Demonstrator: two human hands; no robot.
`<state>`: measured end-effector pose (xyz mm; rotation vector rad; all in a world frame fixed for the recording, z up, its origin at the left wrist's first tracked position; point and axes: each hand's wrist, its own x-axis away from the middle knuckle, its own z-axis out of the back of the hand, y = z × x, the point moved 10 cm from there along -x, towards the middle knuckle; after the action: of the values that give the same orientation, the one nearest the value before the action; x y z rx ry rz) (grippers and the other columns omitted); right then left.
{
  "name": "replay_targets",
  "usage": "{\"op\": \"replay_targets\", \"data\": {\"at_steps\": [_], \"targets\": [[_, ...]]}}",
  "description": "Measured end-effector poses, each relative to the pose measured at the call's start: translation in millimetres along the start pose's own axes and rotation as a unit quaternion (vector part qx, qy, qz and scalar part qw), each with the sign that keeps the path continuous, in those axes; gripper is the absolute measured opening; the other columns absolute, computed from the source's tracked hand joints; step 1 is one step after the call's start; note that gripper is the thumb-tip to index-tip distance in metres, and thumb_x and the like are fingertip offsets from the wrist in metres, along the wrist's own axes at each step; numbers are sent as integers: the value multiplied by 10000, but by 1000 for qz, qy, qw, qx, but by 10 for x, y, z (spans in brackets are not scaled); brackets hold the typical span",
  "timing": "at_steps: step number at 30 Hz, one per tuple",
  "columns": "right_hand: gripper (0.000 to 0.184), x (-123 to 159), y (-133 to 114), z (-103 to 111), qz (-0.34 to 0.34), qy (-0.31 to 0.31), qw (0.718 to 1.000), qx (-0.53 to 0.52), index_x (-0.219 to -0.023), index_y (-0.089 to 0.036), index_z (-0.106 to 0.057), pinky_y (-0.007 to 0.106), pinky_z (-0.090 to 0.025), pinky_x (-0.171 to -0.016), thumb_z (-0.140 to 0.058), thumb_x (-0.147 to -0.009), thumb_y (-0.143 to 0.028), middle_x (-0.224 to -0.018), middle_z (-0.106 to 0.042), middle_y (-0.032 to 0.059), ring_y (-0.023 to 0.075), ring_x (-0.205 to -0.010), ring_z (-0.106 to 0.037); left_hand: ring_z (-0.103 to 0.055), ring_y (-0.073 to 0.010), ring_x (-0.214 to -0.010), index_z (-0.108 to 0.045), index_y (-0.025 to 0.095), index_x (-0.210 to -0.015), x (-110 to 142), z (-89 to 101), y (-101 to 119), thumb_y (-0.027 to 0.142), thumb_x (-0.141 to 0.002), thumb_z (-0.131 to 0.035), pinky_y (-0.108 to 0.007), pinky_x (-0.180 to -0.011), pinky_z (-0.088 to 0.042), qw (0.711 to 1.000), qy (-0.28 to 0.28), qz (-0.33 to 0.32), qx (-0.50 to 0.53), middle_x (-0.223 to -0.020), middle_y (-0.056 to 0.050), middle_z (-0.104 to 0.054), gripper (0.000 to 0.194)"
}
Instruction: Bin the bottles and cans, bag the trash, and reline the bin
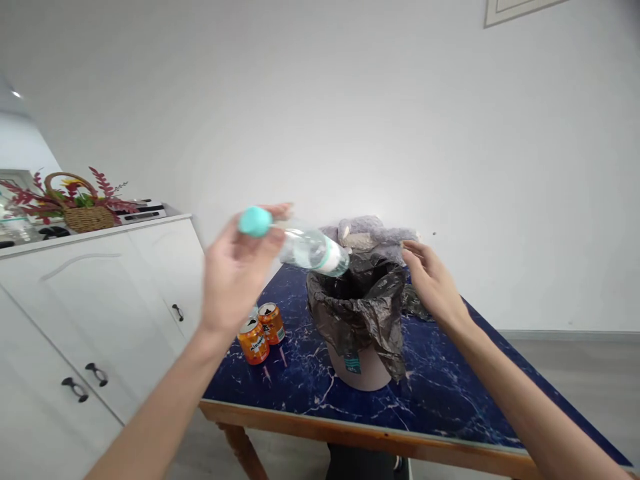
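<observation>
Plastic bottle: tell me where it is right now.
The plastic bottle is mid-frame in the head view, held tilted by the left hand just above the bag-lined bin.

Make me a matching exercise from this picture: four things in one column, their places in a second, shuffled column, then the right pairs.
Things:
1. clear plastic bottle with a teal cap
2. two orange drink cans
3. grey bag-lined waste bin
4. woven wicker basket with red leaves

Places:
A. on top of the white cabinet
B. standing on the blue marbled table, beside the right hand
C. held in the left hand, above the bin
D. on the table, left of the bin

Pairs: 1-C, 2-D, 3-B, 4-A
</observation>
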<state>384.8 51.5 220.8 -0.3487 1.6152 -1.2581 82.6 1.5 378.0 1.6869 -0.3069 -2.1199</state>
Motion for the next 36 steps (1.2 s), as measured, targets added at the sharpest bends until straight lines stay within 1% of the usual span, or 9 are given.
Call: {"op": "replay_targets", "data": {"at_steps": [5,10,13,17,20,23,26,32,36], "targets": [[593,-275,139,-426,-56,-88,994,-18,-1393,-168,-652,561,-409,-1201,-707,-867,-436,-1476,-663,165,369,-1400,-585,-739,-271,-1214,-723,207,-1193,45,-804,-621,474,-947,-781,-491,-1116,-586,974,-206,90,-2,-1313,-84,-768,368],[539,-188,284,-530,-127,-115,984,-48,-1332,-201,-725,470,-571,-986,-637,-810,-304,-1281,-780,104,325,-1166,-720,-730,-274,-1216,-741,242,-1198,242,-900,-974,413,-924,-770,-477,-1094,-579,927,-341,125,-93,-1343,-75,-751,325],[585,-86,326,-509,-162,-109,977,-80,-1349,-217,-728,378,-604,-770,-577,-789,-283,-1100,-824,73,286,-964,-761,-671,-262,-1328,-697,267,-1300,262,-684,-1060,459,-936,-738,-461,-1163,-522,924,-340,136,-111,-1446,-64,-699,414],[670,20,367,-498,-200,-88,967,-134,-1380,-242,-717,325,-555,-643,-568,-727,-251,-982,-826,44,263,-832,-743,-643,-286,-1342,-686,231,-1269,71,23,-1324,536,-998,-592,-492,-1199,-462,938,-184,111,-273,-1393,-83,-717,419],[716,89,421,-523,-242,-65,946,-206,-1379,-279,-720,313,-506,-619,-596,-676,-233,-928,-817,18,264,-809,-718,-593,-341,-1385,-659,158,-1268,52,586,-1724,488,-961,-574,-510,-1227,-403,889,-114,135,-422,-1407,-154,-691,459],[697,112,446,-528,-253,-45,938,-233,-1331,-304,-748,315,-483,-638,-608,-651,-237,-952,-812,4,271,-852,-703,-571,-405,-1406,-572,91,-1399,264,1005,-2276,552,-914,-597,-515,-1177,-438,809,-150,258,-506,-1478,-238,-631,669],[692,119,461,-533,-253,-36,937,-239,-1311,-308,-756,327,-481,-653,-602,-638,-250,-987,-811,0,279,-873,-697,-696,-382,-1241,-577,99,-1391,516,1174,-2541,547,-923,-568,-452,-1026,-542,780,-182,315,-509,-1346,-221,-722,648],[689,130,459,-532,-245,-26,937,-249,-1289,-310,-765,335,-464,-660,-597,-622,-268,-996,-808,2,291,-914,-696,-761,-315,-1089,-622,176,-1318,613,1214,-2443,402,-1019,-455,-399,-927,-573,785,-168,306,-512,-1139,-124,-804,411],[659,118,468,-530,-238,-21,938,-252,-1254,-309,-777,344,-471,-710,-598,-621,-277,-1011,-805,-1,294,-950,-687,-743,-359,-1153,-557,172,-1430,206,1189,-1779,437,-1077,-441,-498,-977,-577,829,-69,202,-518,-1261,-169,-763,456]]}}
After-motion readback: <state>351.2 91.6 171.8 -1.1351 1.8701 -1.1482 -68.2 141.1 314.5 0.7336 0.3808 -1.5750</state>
